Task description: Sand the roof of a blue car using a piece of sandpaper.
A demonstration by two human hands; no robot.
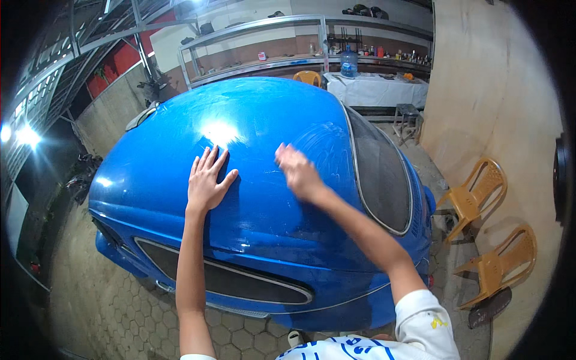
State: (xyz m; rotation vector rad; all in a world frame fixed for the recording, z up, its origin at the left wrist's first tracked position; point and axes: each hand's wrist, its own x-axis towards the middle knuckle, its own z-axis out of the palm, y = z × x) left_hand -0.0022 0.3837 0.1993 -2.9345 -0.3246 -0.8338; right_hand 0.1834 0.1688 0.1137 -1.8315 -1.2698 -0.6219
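Note:
The rounded roof of a blue car (252, 156) fills the middle of the head view. My left hand (207, 182) lies flat on it with the fingers spread, holding nothing. To its right, my right hand (298, 174) is bunched against the same roof and slightly blurred. What its fingers close on, if anything, is hidden beneath them. Whitish swirl marks (321, 147) show on the paint just beyond my right hand, near the dark window (381, 168) at the car's right end. A long side window (240, 279) runs below my forearms.
Two orange plastic chairs (480, 192) stand by the pale wall (492, 78) on the right. Behind the car are a white-covered table (375, 93), a large blue water bottle (348, 62) and metal-framed shelves (258, 63). Hexagonal paving (150, 318) lies below, with a bright lamp (27, 137) far left.

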